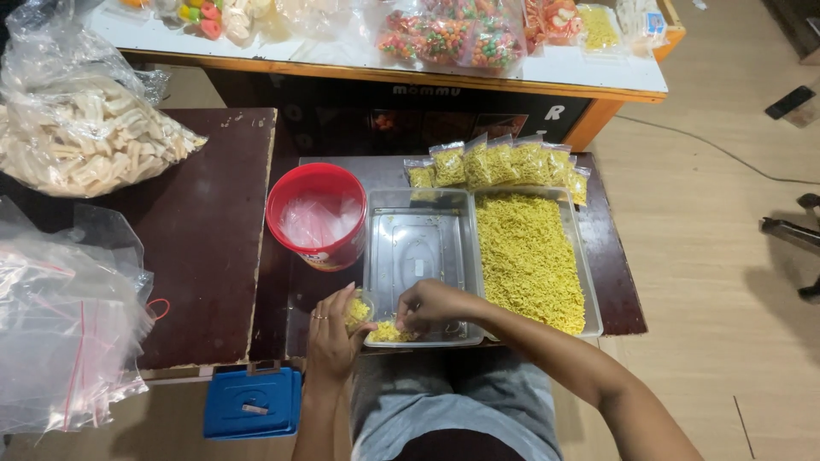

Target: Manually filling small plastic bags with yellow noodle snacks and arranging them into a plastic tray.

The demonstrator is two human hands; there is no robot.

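Dark brown low table [205, 256], worn edge; pale wood-look floor [700, 256] w/ cable. White counter [581, 72], orange trim, behind, holding snack bags.

L hand [331, 329]: closed round small clear pouch [359, 312] of yellow noodle snack, at near-left corner of steel tray [418, 239].
R hand [431, 305]: fingers pinched on snack heap [389, 331] in tray's near end.
Adj.: 2nd tray [589, 282], full of snack; row of filled pouches [504, 162]; red bucket [318, 213]; blue lid [252, 401] on floor.
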